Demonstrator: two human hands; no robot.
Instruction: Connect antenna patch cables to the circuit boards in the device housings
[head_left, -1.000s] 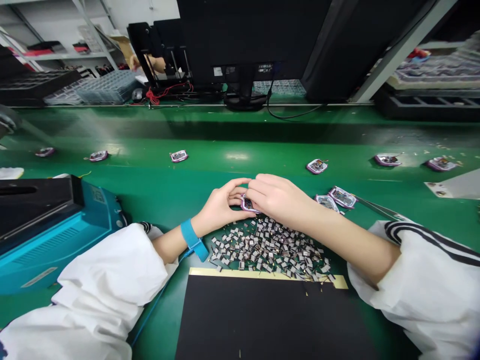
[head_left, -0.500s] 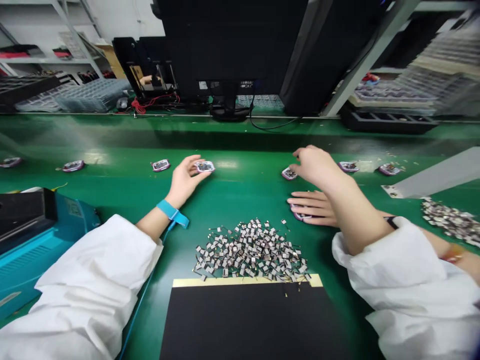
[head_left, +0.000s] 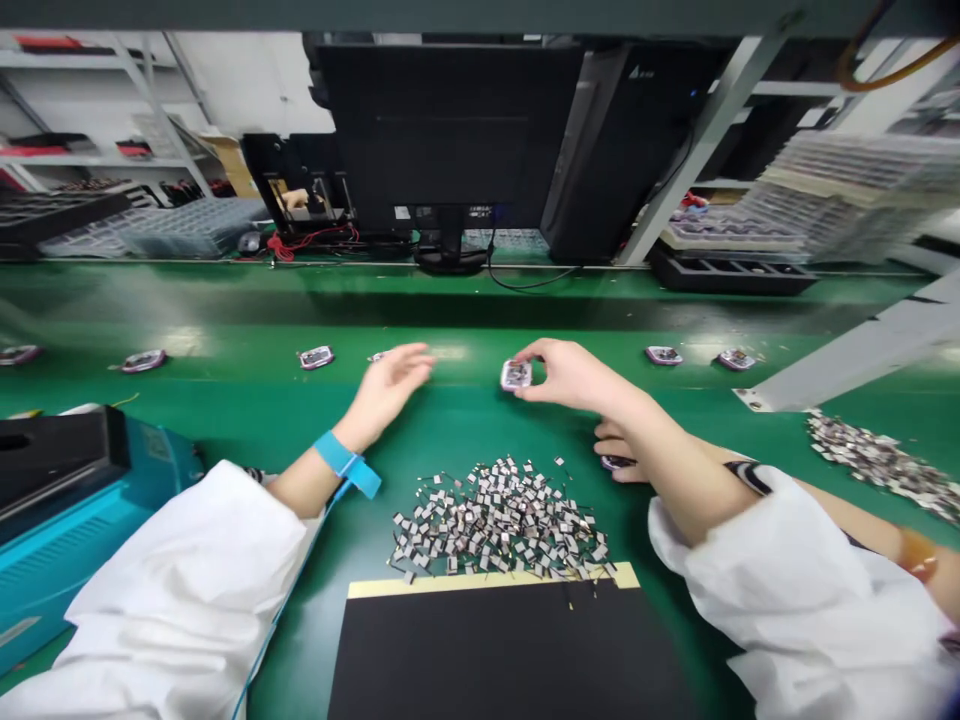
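Observation:
My right hand (head_left: pixel 574 374) pinches a small rounded-square device (head_left: pixel 515 376), pale and purple-rimmed with electronics showing in it, between thumb and fingers over the green bench. My left hand (head_left: pixel 386 393), with a blue wrist strap (head_left: pixel 346 463), is empty, its thumb and fingers apart. Just behind its fingers lies another such device, partly hidden (head_left: pixel 377 356). Nearer to me lies a heap of small silvery parts with short dark leads (head_left: pixel 499 525). It reaches the yellow edge of a black mat (head_left: pixel 480 650).
Similar devices lie left (head_left: pixel 316 357) and right (head_left: pixel 664 355) along the bench. Under my right forearm, a co-worker's hand (head_left: pixel 621 452) holds another device. A blue machine (head_left: pixel 75 530) stands left; a white metal bar (head_left: pixel 855 345) slants in from the right. A monitor (head_left: pixel 450 130) stands behind.
My left hand has let go of its device, which now lies behind the fingers. My right hand has taken a device from the bench and moved left with it. The co-worker's fingers have curled.

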